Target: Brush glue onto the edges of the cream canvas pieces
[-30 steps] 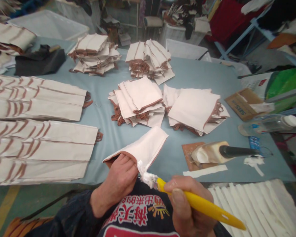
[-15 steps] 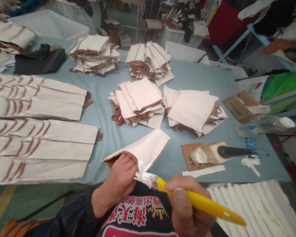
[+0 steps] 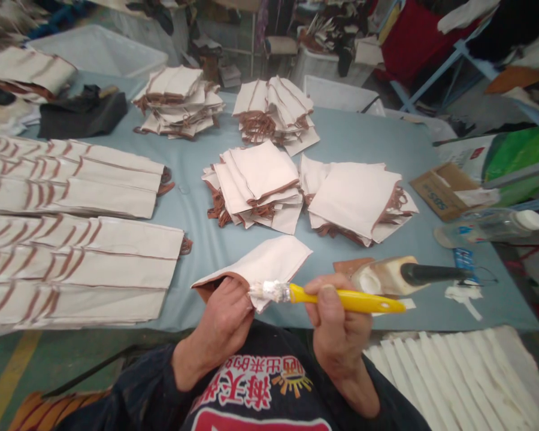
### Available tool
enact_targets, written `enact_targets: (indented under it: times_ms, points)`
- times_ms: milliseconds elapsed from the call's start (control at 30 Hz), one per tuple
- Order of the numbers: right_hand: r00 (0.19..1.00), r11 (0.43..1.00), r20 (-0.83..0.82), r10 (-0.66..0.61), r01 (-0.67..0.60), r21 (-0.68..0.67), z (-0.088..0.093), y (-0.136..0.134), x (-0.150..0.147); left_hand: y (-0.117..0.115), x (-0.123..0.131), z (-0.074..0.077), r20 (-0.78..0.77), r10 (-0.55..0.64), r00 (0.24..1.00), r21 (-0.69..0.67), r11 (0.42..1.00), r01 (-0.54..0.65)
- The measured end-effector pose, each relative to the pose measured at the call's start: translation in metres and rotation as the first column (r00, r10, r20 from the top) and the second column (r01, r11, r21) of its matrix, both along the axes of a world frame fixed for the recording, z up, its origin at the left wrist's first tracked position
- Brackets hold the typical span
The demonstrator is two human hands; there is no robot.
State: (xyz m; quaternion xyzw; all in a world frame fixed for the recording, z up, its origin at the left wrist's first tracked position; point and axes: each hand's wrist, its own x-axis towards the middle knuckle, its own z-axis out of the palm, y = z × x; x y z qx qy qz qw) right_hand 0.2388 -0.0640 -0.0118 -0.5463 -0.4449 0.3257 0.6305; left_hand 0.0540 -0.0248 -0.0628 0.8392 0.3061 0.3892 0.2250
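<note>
My left hand [image 3: 224, 320] is closed on the open brown-edged mouth of a cream cloth pouch [image 3: 273, 260], which lies over the near edge of the blue table [image 3: 354, 129]. My right hand [image 3: 336, 326] grips a yellow-handled brush [image 3: 341, 297] held almost level. Its white, glue-laden bristles touch the pouch's near corner, right beside my left fingers.
Stacks of folded pouches [image 3: 260, 182] [image 3: 357, 200] sit in the table's middle, more stacks behind. Long rows of overlapped pouches [image 3: 72, 263] fill the left. A glue pot with a black handle [image 3: 395, 275], a plastic bottle [image 3: 494, 224], a cardboard box [image 3: 440, 188] and white strips [image 3: 453, 377] are at right.
The brush has swung up from a slant to nearly level, and its bristles have moved up onto the pouch's corner. My right hand has risen. My left hand stays on the pouch.
</note>
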Motion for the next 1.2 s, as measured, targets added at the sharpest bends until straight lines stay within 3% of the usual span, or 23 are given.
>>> enact_targets:
  times_ms: [133,267,333,467,567,667,833,1000,1200]
  points:
    - [0.997,0.996,-0.017,0.074,-0.075,-0.039,0.005,0.004,0.006,-0.003,-0.002,0.006,0.068,0.016,0.998,-0.279,0.96,0.004]
    - [0.998,0.998,-0.039,-0.054,0.055,0.021,0.018,0.005,0.018,0.004,-0.006,0.03,0.085,0.16,0.983,-0.608,0.79,-0.076]
    - [0.998,0.996,-0.04,-0.052,0.054,0.07,0.021,0.005,0.019,0.009,-0.007,0.043,0.114,0.23,0.967,-0.714,0.696,-0.081]
    - [1.0,0.983,-0.009,0.018,-0.016,0.183,0.016,0.008,0.014,0.015,-0.008,0.059,0.189,0.273,0.943,-0.856,0.516,0.022]
    - [0.996,0.967,0.074,0.042,-0.059,0.247,0.005,0.015,0.01,0.013,-0.004,0.06,0.276,0.278,0.92,-0.91,0.383,0.157]
    - [0.988,0.95,0.152,0.016,-0.062,0.305,-0.005,0.024,0.006,0.01,0.001,0.06,0.34,0.297,0.892,-0.923,0.286,0.257]
    - [0.982,0.93,0.185,0.026,-0.092,0.356,-0.009,0.025,0.005,0.008,-0.003,0.056,0.357,0.307,0.882,-0.931,0.188,0.312]
    - [0.919,0.909,0.377,0.111,-0.247,0.336,0.002,0.031,0.013,0.012,-0.009,0.053,0.356,0.236,0.904,-0.933,0.139,0.331]
    - [0.971,0.911,0.209,0.12,-0.191,0.364,0.02,0.036,0.024,0.018,-0.013,0.054,0.33,0.284,0.9,-0.944,0.109,0.311]
